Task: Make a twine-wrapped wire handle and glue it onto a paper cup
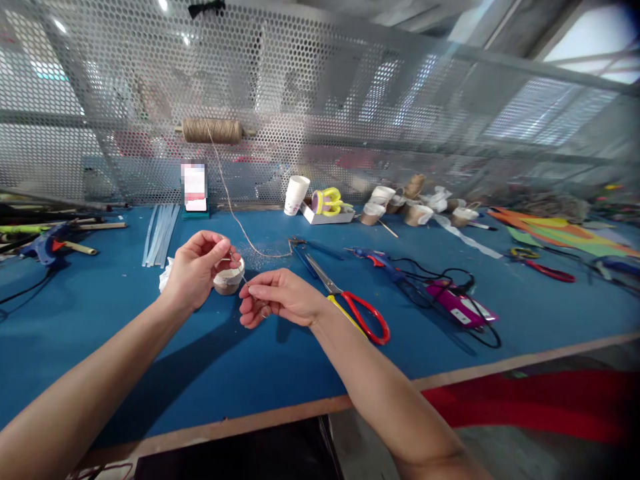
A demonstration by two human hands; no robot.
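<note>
A short piece of thin twine stretches between my two hands over the table. My left hand pinches its upper end between thumb and fingertips. The lower end sits between the thumb and curled fingers of my right hand. Just behind the hands stands a small paper cup with a brown outside and white rim, partly covered by my left fingers. Scissors with one red and one yellow handle lie right of my right hand. Blue-handled pliers lie beyond them, against the twine's loose end.
A twine spool hangs on the perforated metal screen. Clear glue sticks and a phone stand left. A white cup, a tape box, a blue glue gun with cable and several wrapped cups lie right.
</note>
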